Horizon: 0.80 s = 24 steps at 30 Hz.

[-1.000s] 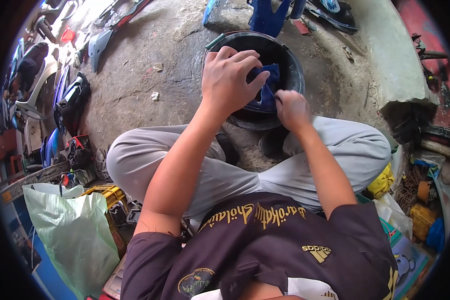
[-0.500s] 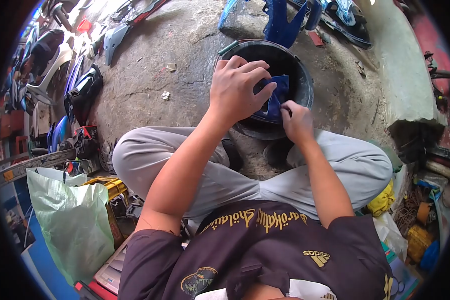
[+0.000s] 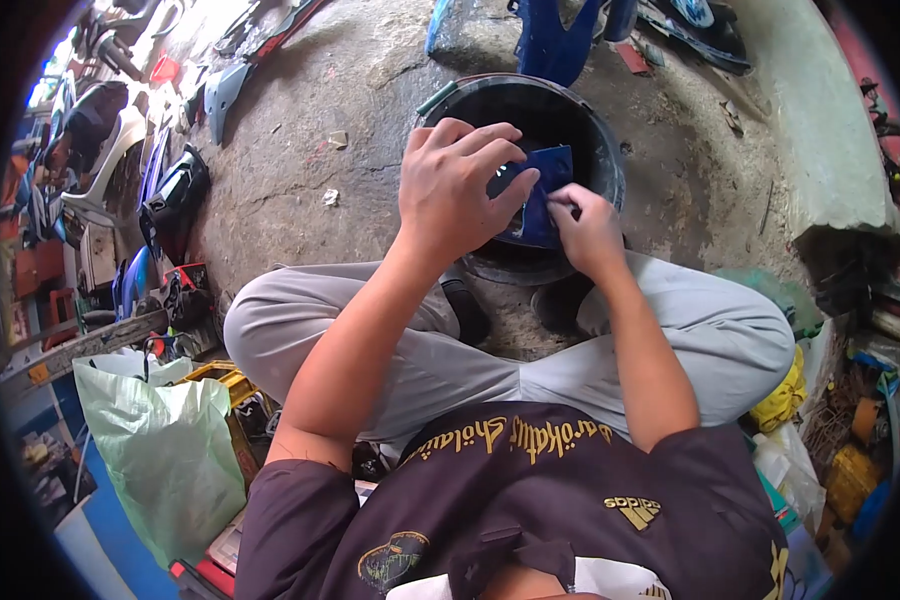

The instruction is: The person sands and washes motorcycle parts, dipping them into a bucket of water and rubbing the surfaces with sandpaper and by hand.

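Observation:
A black bucket (image 3: 600, 140) stands on the floor in front of my crossed legs. Over its opening is a blue piece (image 3: 555, 165) with a flat surface and a squared top corner. My left hand (image 3: 460, 185) is curved over the piece's left side, thumb at its edge, its grip partly hidden behind the fingers. My right hand (image 3: 588, 225) has its fingers pinched against the right part of the blue piece; whatever lies between the fingertips is too small to make out.
Blue plastic parts (image 3: 555, 45) lie beyond the bucket. Motorcycle-like panels (image 3: 175, 200) are piled at the left, near a pale green bag (image 3: 160, 440) and a yellow crate (image 3: 232, 380). A concrete ledge (image 3: 830, 130) runs along the right.
The right fingers have shifted across the blue piece, now more over its surface than at its edge. My left hand keeps nearly the same pose. The whole view has shifted slightly.

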Available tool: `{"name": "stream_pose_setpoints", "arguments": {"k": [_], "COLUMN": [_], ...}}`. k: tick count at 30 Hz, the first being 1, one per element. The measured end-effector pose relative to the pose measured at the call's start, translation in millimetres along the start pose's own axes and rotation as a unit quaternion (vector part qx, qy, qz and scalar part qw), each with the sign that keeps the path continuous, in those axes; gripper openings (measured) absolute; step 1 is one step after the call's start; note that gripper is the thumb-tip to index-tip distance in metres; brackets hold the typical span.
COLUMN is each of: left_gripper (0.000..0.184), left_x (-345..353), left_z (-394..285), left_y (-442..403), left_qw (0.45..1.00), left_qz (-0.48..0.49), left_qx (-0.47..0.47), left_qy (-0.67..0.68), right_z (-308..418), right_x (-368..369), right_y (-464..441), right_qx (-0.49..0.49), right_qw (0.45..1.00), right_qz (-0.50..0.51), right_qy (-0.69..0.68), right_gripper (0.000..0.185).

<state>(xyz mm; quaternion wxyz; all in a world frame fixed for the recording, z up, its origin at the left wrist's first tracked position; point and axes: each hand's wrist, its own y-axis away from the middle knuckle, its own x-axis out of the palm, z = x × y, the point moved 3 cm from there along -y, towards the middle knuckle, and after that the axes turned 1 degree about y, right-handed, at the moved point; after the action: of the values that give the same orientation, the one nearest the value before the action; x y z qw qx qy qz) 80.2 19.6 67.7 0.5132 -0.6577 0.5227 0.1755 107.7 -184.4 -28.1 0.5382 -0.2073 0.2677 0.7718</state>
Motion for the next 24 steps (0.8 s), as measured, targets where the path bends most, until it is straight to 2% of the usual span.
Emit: {"name": "stream_pose_setpoints", "arguments": {"k": [1,4,7,10,13,16,17,20,21,24], "left_gripper": [0.02,0.02,0.021,0.021,0.021,0.022,0.021,0.021,0.022,0.022], "left_x": [0,-3,-2,-3,-3,-3,-4,-5,-5,-5], "left_z": [0,5,6,3,2,3,4,4,3,2], "left_y": [1,2,0,-1,1,0,1,3,3,2], "left_qw": [1.0,1.0,1.0,1.0,1.0,1.0,1.0,1.0,0.999,0.999], "left_qz": [0.001,0.004,0.01,0.012,0.014,0.017,0.018,0.021,0.024,0.03], "left_qx": [-0.001,-0.004,-0.007,-0.009,-0.008,-0.012,-0.013,-0.02,-0.019,-0.023], "left_qy": [0.0,-0.001,0.002,0.0,-0.001,0.006,0.007,0.011,0.013,0.016], "right_z": [4,-4,-14,3,3,0,0,6,0,-6], "right_x": [1,3,-1,0,0,5,7,8,9,12], "right_y": [-3,-2,-1,4,0,-5,-2,-1,-3,-4], "right_qx": [0.015,0.01,0.036,0.009,0.06,0.006,0.029,-0.02,0.018,0.034], "right_qw": [0.999,0.999,0.999,0.999,0.996,0.998,0.997,0.997,0.995,0.997], "right_qz": [-0.005,-0.034,-0.008,-0.017,-0.009,-0.065,-0.04,-0.056,-0.065,-0.071], "right_qy": [-0.043,-0.039,0.022,-0.046,-0.061,-0.025,-0.062,-0.048,-0.068,-0.028], "right_gripper": [0.015,0.016,0.017,0.022,0.021,0.019,0.02,0.021,0.02,0.019]}}
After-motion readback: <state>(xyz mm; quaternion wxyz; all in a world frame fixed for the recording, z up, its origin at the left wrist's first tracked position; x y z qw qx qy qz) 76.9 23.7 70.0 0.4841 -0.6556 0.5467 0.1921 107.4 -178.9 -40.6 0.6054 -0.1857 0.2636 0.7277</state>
